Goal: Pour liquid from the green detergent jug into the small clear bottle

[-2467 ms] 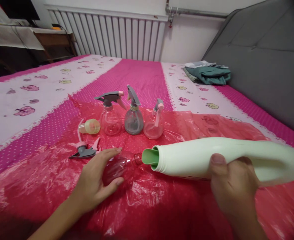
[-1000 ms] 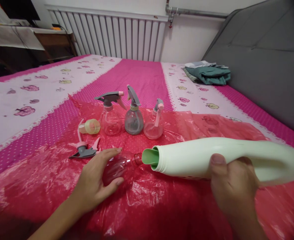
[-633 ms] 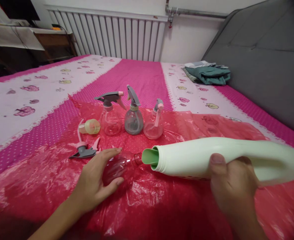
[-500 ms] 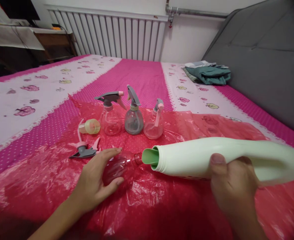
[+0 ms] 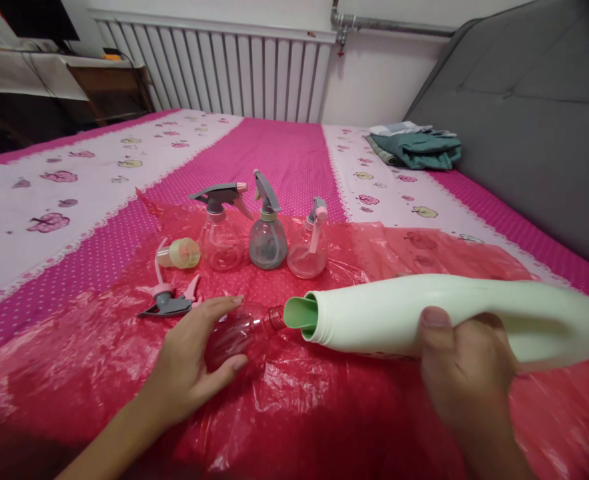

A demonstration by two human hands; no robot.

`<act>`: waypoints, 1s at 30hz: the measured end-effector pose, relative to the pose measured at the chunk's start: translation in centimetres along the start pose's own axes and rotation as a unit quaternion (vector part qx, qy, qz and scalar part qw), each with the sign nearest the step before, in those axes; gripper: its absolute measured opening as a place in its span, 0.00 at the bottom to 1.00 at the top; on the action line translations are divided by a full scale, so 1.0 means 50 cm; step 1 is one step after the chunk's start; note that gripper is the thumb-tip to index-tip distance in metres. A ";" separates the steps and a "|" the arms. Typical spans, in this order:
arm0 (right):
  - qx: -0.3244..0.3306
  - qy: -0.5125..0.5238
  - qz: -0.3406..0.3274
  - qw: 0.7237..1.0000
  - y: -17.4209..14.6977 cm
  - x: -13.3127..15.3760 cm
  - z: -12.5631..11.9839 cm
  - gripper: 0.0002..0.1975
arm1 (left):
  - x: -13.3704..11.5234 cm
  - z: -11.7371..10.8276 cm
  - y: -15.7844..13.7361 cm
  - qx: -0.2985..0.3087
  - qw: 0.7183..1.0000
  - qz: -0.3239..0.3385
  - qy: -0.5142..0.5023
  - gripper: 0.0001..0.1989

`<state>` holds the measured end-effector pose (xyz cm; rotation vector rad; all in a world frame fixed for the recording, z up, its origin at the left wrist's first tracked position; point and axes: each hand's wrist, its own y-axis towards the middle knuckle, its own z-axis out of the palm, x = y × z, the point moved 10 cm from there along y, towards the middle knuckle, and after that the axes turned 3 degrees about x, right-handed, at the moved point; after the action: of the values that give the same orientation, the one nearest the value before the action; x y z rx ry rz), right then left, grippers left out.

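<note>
My left hand (image 5: 194, 360) is curled round a clear spray bottle body (image 5: 241, 330) with no spray head, tilted on its side with its neck to the right. In my right hand (image 5: 467, 373) is a large pale green detergent jug (image 5: 399, 313), gripped by its handle and tipped nearly level. Its green pouring spout (image 5: 301, 313) meets the clear bottle's mouth. No flowing liquid can be made out. Beyond my left hand lies a grey and pink spray trigger head (image 5: 169, 303) with its tube. A yellowish translucent cap (image 5: 181, 253) rests behind that.
Three spray bottles with heads stand behind the hands: a clear one (image 5: 223, 240), a greyish one (image 5: 268, 240) and another clear one (image 5: 308, 250). Red plastic sheeting (image 5: 294, 413) covers the near bed. Folded clothes (image 5: 417, 147) lie near the grey headboard (image 5: 524, 113).
</note>
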<state>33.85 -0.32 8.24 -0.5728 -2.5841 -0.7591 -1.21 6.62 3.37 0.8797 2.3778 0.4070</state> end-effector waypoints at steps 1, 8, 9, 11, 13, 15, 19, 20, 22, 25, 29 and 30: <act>0.000 0.000 0.002 1.000 0.000 -0.001 0.000 0.49 | -0.001 0.000 0.000 0.001 1.000 -0.001 -0.001 0.27; 0.006 0.010 0.015 1.000 0.001 -0.004 0.001 0.50 | 0.003 0.000 -0.001 0.001 1.000 -0.007 -0.002 0.27; 0.009 0.012 0.019 1.000 0.002 -0.005 0.002 0.50 | 0.003 0.000 -0.001 0.002 1.000 -0.007 -0.004 0.27; 0.012 0.016 0.026 0.999 0.002 -0.006 0.003 0.50 | 0.003 0.000 -0.002 0.002 1.000 -0.007 -0.005 0.27; 0.012 0.015 0.026 0.999 0.002 -0.006 0.003 0.50 | 0.003 0.001 -0.002 0.002 1.000 -0.004 -0.003 0.27; 0.009 0.014 0.019 1.000 0.001 -0.004 0.002 0.50 | 0.002 0.001 -0.002 0.003 1.000 -0.003 0.000 0.27; 0.001 0.013 0.010 1.000 0.002 -0.002 0.000 0.49 | 0.002 0.000 -0.003 0.003 1.000 -0.001 0.000 0.27; -0.001 0.012 0.008 1.000 0.002 -0.001 0.000 0.49 | 0.002 0.000 -0.003 0.003 1.000 -0.001 -0.001 0.27; -0.002 0.010 0.004 1.000 0.002 0.002 -0.001 0.48 | 0.003 0.000 -0.003 0.005 1.000 -0.004 -0.002 0.27; 0.002 0.008 -0.007 1.000 0.001 0.007 -0.001 0.46 | 0.004 0.002 -0.003 0.009 1.000 -0.010 -0.006 0.27; -0.002 0.007 -0.012 1.000 0.000 0.007 -0.002 0.45 | 0.002 0.001 -0.001 0.005 1.000 -0.007 -0.008 0.27; -0.002 0.007 -0.012 1.000 -0.001 0.006 -0.001 0.45 | 0.001 0.001 -0.001 0.005 1.000 -0.006 -0.007 0.27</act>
<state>33.61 -0.28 8.40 -0.5366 -2.5807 -0.7728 -1.24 6.61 3.29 0.8701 2.3739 0.3826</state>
